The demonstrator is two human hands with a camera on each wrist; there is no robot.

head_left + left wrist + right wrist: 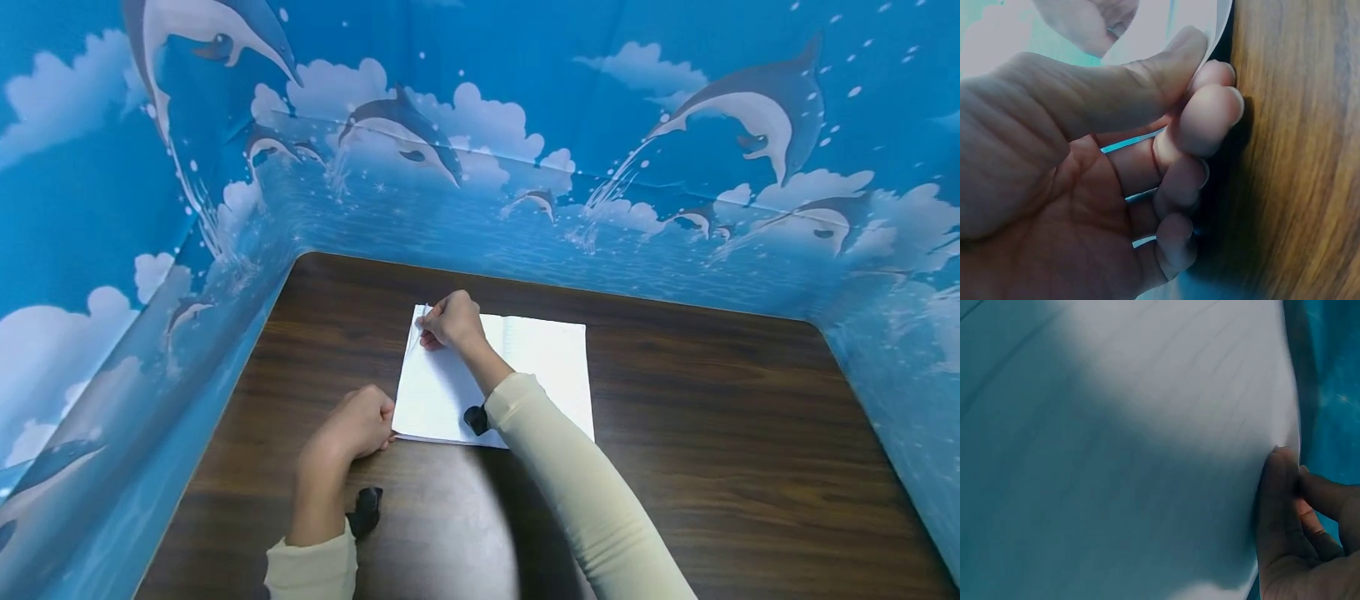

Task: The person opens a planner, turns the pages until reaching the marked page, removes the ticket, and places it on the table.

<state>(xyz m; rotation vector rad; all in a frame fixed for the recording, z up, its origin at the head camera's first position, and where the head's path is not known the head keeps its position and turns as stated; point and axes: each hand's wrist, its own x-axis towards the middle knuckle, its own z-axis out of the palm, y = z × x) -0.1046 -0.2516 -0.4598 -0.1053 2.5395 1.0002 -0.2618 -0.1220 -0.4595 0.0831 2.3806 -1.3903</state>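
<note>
An open notebook (551, 375) with white, faintly lined pages lies on the dark wooden table. My right hand (453, 321) reaches over the left page to its far left edge. In the right wrist view, thumb and fingers (1282, 506) pinch the edge of that page (1147, 475), which bows slightly. At the near left corner is my left hand (358, 421). Its thumb (1179, 59) presses on the paper in the left wrist view, with the index finger underneath, pinching the corner. The other fingers curl beside the tabletop.
The brown wood-grain table (720, 417) extends to both sides of the notebook. A blue sheet printed with dolphins and clouds (480, 208) stands around its back and sides. Dark wrist cameras (366, 510) sit at both cuffs, and the right sleeve (585, 492) crosses the notebook's near edge.
</note>
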